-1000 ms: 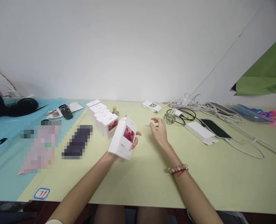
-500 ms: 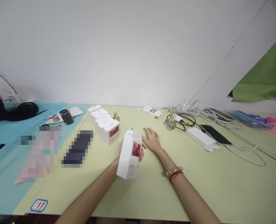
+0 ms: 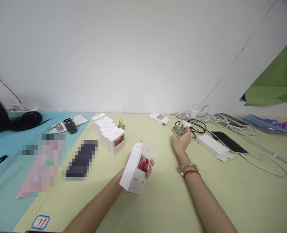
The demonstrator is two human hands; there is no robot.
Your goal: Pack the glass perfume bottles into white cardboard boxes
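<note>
My left hand (image 3: 150, 168) is wrapped round a white carton (image 3: 131, 171) with a red picture on its side. The carton tilts above the table, its upper flap raised, and hides most of that hand. Farther right, my right hand (image 3: 183, 142) has its fingers curled round a small translucent green object (image 3: 178, 130) beside the black cables. Its exact kind is not clear. Left of the held carton stands a row of several matching white boxes (image 3: 116, 139), the nearest showing the same red picture. A small gold-capped bottle (image 3: 120, 123) is just behind them.
An opened white box (image 3: 212, 147), a phone (image 3: 229, 142) and tangled white cables (image 3: 242, 129) lie at the right. Another white box (image 3: 158, 118) rests near the wall. On the left blue cloth (image 3: 3, 184) are a dark jar (image 3: 70, 126) and a black wig-like bundle (image 3: 3, 116).
My right hand has moved from flat on the table, right and forward, to the green object, and its fingers have curled round it. My left hand still holds the carton, slightly more tilted.
</note>
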